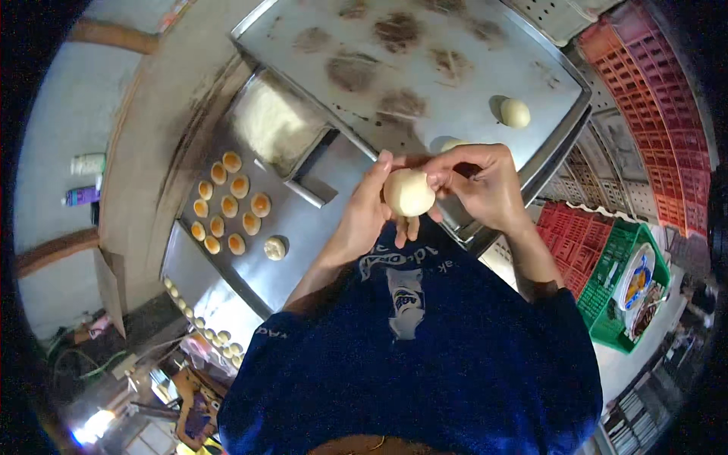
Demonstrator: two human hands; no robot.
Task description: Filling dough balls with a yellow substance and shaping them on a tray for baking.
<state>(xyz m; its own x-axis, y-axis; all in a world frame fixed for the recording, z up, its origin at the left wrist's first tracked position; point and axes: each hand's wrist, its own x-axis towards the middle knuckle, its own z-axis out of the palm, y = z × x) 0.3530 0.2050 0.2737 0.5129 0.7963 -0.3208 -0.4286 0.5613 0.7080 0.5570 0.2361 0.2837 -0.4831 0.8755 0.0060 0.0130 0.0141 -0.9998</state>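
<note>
A round, smooth, pale dough ball sits between my two hands in front of my chest. My left hand cups it from the left and below, with fingertips showing under it. From the right, my right hand pinches at the ball's edge with thumb and curled fingers. Beyond my hands, a second dough ball rests on the stained metal tray, and another lies partly hidden behind my right hand. To the left, several small dough rounds topped with orange-yellow filling lie on a steel worktop.
A plain pale dough piece lies near the filled rounds. A shallow pan of white flour stands behind them. More dough pieces sit lower left. Red crates and a green crate holding a plate stand at the right.
</note>
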